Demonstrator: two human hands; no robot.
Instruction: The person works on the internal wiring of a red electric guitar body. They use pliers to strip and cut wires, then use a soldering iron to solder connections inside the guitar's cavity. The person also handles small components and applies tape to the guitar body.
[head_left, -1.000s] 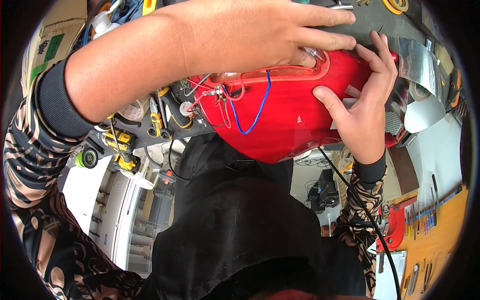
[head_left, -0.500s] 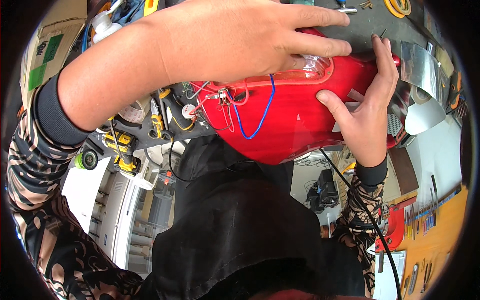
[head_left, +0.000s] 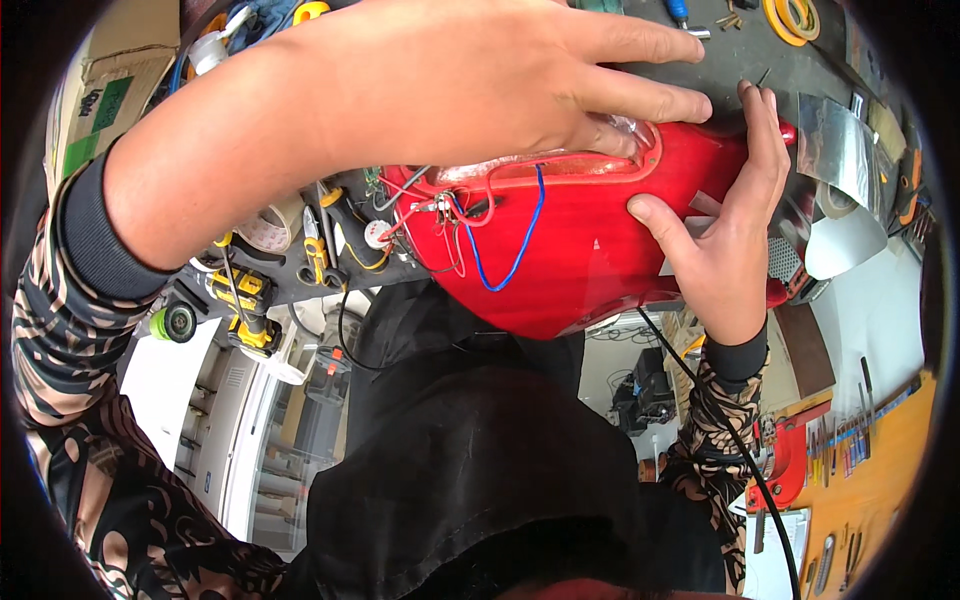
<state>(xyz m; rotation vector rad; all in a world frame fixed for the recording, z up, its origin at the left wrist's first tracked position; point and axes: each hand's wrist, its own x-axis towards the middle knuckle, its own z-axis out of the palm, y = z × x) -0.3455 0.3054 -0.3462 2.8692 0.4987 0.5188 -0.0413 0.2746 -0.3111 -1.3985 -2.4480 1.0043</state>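
A glossy red electric guitar body lies on the bench, with an elongated cavity in its upper part. Crinkled shiny foil shows at the cavity's right end. My left hand reaches across from the left, fingers spread; one lower finger dips to the foil, while the other fingers extend above the body. My right hand lies open on the body's right part, thumb on the red face and fingers stretched up. A blue wire loops out of the cavity, beside red wires and a small metal component.
Left of the body lie scissors, a yellow-black screwdriver, a tape roll and a yellow drill. Yellow tape rolls sit far right, above a metallic sheet. A black cable hangs down on the right.
My left hand has dropped slightly, and its lower finger now reaches the foil in the cavity. My right hand keeps nearly the same place on the body.
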